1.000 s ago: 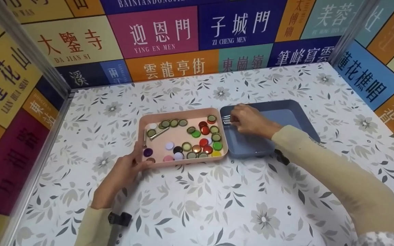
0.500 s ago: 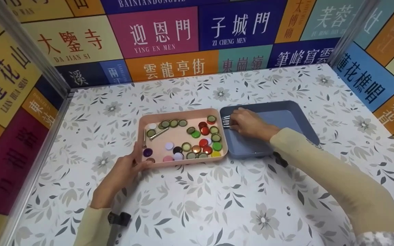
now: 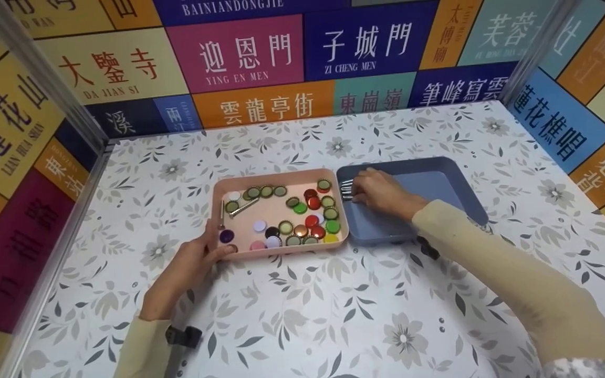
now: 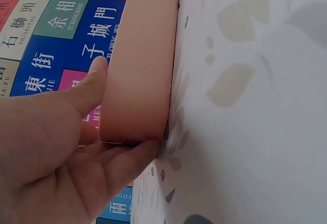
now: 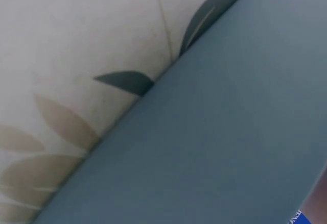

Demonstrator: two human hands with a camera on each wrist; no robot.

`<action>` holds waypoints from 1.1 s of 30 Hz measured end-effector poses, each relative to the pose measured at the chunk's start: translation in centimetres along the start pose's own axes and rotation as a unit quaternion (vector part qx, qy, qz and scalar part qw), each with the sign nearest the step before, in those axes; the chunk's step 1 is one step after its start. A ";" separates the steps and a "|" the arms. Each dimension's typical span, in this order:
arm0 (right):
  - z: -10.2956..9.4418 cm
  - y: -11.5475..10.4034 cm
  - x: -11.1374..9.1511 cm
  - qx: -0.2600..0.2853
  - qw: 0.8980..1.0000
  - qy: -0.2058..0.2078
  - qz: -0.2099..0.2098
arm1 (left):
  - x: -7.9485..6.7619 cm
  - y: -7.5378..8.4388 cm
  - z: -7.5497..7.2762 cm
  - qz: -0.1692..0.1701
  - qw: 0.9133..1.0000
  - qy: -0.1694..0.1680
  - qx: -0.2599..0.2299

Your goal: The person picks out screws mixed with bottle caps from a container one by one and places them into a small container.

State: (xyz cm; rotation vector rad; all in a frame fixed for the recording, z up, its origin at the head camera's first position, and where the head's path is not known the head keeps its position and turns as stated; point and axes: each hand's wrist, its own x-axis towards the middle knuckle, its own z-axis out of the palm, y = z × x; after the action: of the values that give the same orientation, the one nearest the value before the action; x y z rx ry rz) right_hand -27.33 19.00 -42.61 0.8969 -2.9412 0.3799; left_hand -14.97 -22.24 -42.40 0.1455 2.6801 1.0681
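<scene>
My left hand (image 3: 189, 265) grips the front left corner of a pink tray (image 3: 281, 252), thumb and fingers on either side of its wall in the left wrist view. Bottle caps of many colours lie in it, such as a purple cap (image 3: 226, 235), plus a long screw (image 3: 243, 207) and another (image 3: 222, 214) by the left wall. My right hand (image 3: 386, 193) reaches into a blue-grey tray (image 3: 439, 181) butted against the pink one. Its curled fingers are at several silvery screws (image 3: 346, 189) lined up along the left wall and seem to pinch the nearest; the fingertips are partly hidden.
Both trays stand on a table (image 3: 302, 315) covered with a leaf and flower print. Behind it rises a back panel (image 3: 250, 52) of coloured signs, with a side panel (image 3: 3, 210) at the left and another at the right.
My right hand has shifted slightly toward the front along the blue-grey tray's left wall, and more of the screw row shows beside it. The left hand stays on the pink tray's corner.
</scene>
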 end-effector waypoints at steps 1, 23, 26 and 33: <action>0.0 0.0 0.0 -0.003 1.000 -0.001 0.000 | 0.0 0.0 0.0 0.001 1.000 0.000 -0.001; -0.6 -0.3 0.6 -0.033 0.998 0.026 -0.048 | 0.2 -0.4 0.2 -0.005 1.000 0.006 0.010; -0.8 -0.4 0.7 -0.027 0.996 0.046 -0.065 | 0.3 -0.3 0.2 -0.009 1.000 0.005 0.003; -1.1 -1.1 1.7 -0.014 0.988 0.115 -0.106 | 0.4 -0.2 -0.1 -0.011 1.000 0.001 0.000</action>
State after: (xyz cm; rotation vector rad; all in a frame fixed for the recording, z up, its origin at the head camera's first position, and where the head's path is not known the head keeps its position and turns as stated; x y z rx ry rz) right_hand -28.16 17.53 -41.09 1.0702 -2.6051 0.3989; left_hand -15.38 -22.35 -42.58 0.1155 2.6776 1.0626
